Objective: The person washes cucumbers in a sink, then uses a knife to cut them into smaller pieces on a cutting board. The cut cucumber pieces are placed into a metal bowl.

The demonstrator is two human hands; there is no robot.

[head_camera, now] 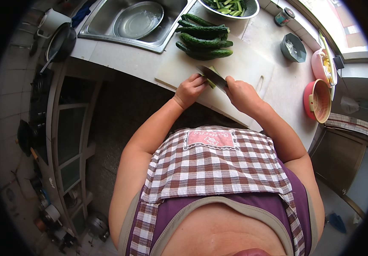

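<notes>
My right hand grips the handle of a kitchen knife, its dark blade slanting up and left over the white cutting board. Under the blade lies a piece of cut cucumber, partly hidden by the knife. The fingers of my left hand are curled against the left side of that piece, close to the blade. Several whole green cucumbers are piled at the far side of the board.
Beyond the pile stands a metal colander of cut cucumber strips. A steel sink holds a metal basin. On the right are a jar, a grey bowl and a pink basket. A black pan sits far left.
</notes>
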